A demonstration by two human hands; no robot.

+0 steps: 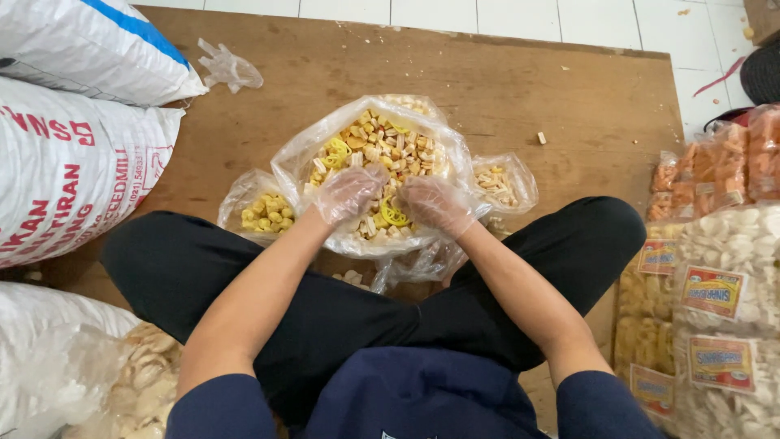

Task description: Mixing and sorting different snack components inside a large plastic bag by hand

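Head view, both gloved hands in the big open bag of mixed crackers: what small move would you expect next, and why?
Probably closing the fingers to lift out a handful. The left hand and right hand, both in thin clear gloves, rest spread on the mixed crackers in the big clear bag, gripping nothing yet. Smaller open bags lie beside it, partly filled.

Single head-worn view, looking steeply down from above the seated person's crossed legs, facing forward over the wooden board (520, 97) toward the tiled floor (569, 20). Close range; forearms fill the centre.
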